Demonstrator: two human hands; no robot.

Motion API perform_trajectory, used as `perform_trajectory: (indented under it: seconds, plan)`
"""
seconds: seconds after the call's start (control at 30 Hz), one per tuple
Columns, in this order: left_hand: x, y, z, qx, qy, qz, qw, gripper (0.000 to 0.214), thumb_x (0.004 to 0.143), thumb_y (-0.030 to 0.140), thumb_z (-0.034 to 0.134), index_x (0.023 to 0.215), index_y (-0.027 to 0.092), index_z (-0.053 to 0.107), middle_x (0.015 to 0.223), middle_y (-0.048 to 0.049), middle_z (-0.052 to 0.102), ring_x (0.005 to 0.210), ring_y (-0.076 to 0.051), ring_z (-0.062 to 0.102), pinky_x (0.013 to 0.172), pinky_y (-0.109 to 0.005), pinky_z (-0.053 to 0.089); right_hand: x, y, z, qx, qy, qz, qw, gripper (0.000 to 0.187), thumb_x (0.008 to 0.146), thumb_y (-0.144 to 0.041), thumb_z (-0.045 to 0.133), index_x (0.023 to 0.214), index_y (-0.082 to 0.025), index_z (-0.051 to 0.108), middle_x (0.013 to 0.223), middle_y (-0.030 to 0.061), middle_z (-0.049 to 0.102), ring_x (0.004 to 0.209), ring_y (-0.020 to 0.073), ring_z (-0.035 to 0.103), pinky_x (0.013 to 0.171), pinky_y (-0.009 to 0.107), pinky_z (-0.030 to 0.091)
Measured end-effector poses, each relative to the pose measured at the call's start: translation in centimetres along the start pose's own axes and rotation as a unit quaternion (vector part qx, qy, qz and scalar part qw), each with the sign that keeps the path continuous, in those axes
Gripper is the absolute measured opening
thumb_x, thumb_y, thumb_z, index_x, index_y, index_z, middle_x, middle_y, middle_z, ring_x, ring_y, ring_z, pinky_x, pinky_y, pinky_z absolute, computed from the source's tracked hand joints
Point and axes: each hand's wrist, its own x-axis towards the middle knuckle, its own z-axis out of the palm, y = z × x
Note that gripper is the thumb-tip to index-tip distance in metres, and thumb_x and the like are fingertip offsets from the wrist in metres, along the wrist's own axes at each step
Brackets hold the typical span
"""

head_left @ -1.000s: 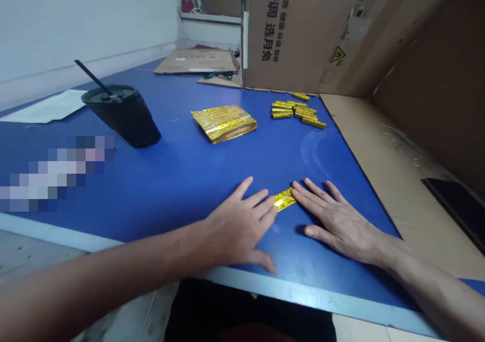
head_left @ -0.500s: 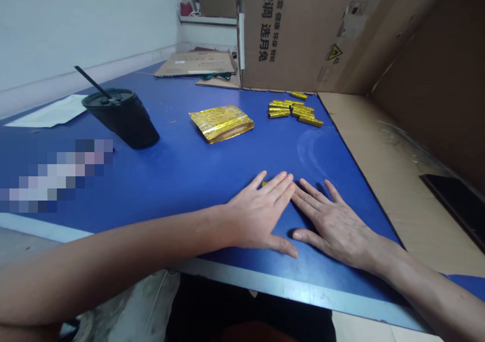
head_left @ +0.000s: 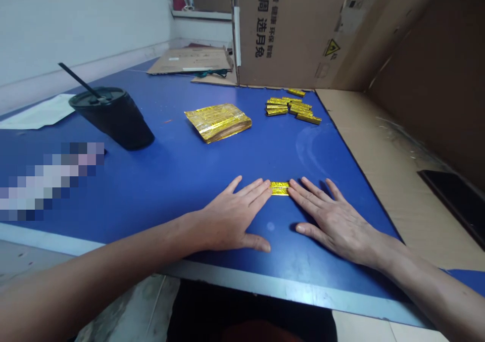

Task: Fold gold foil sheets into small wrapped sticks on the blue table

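Observation:
A small flat strip of gold foil paper [head_left: 280, 188], with a crease along its length, lies on the blue table [head_left: 170, 180] in front of me. My left hand [head_left: 235, 215] lies flat, its fingertips on the strip's left end. From the other side, my right hand [head_left: 333, 221] rests with fingers spread and its index fingertip on the right end. Both ends of the strip are partly hidden under the fingers. Farther back sits a stack of gold foil sheets [head_left: 220, 122]. Several narrow folded gold foil pieces [head_left: 303, 110] are heaped at the back right.
A dark cup [head_left: 117, 119] with a black straw stands at the left, near a pale sheet [head_left: 38, 112]. A large cardboard box [head_left: 295, 39] rises at the back, and flat cardboard [head_left: 386, 180] borders the right side. A black flat object [head_left: 454, 200] lies on it.
My left hand has slid left, away from my right hand, uncovering the middle of the foil strip. My right hand has stayed nearly in place. The view has shifted slightly.

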Motion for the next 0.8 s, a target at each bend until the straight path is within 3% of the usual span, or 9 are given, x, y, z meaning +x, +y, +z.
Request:
perform_trajectory:
  seconds: [0.13,0.3,0.47,0.8]
  plan:
    - [0.7,-0.1,0.0,0.003,-0.010,-0.001,1.000,0.097,0.069,0.077,0.022,0.137,0.008,0.014,0.143,-0.0156,0.011,0.133,-0.025,0.008,0.104,-0.045,0.003,0.4,0.2,-0.3,0.000,0.006,0.014,1.000,0.064,0.084,-0.056,0.028,0.137,-0.020,0.020,0.141,0.0072,0.024,0.130,0.0278,0.017,0.100,0.060,0.015]
    - [1.8,-0.7,-0.2,0.006,-0.028,-0.003,1.000,0.100,0.068,0.078,0.024,0.138,0.007,0.009,0.143,-0.0167,0.009,0.133,-0.027,0.007,0.104,-0.047,0.003,2.4,-1.5,-1.3,0.011,-0.016,-0.006,1.000,0.076,0.081,-0.061,0.028,0.137,-0.010,0.020,0.141,0.0166,0.020,0.130,0.0280,0.016,0.102,0.056,0.014]
    - [1.9,-0.7,-0.2,-0.002,-0.018,-0.007,1.000,0.101,0.068,0.078,0.025,0.137,0.005,0.008,0.143,-0.0187,0.012,0.132,-0.028,0.010,0.104,-0.047,0.005,3.9,-2.3,-0.6,0.029,-0.010,-0.027,0.999,0.083,0.081,-0.063,0.026,0.138,-0.004,0.013,0.142,0.0188,0.014,0.131,0.0254,0.010,0.104,0.050,0.014]
    - [1.5,-0.7,0.0,0.005,-0.023,-0.014,1.000,0.097,0.070,0.077,0.022,0.138,0.009,0.007,0.144,-0.0159,0.007,0.133,-0.027,0.006,0.103,-0.048,0.003,1.4,0.7,0.5,-0.027,0.017,0.009,0.999,0.072,0.083,-0.059,0.028,0.138,-0.013,0.018,0.142,0.0132,0.022,0.130,0.0258,0.017,0.102,0.055,0.015]
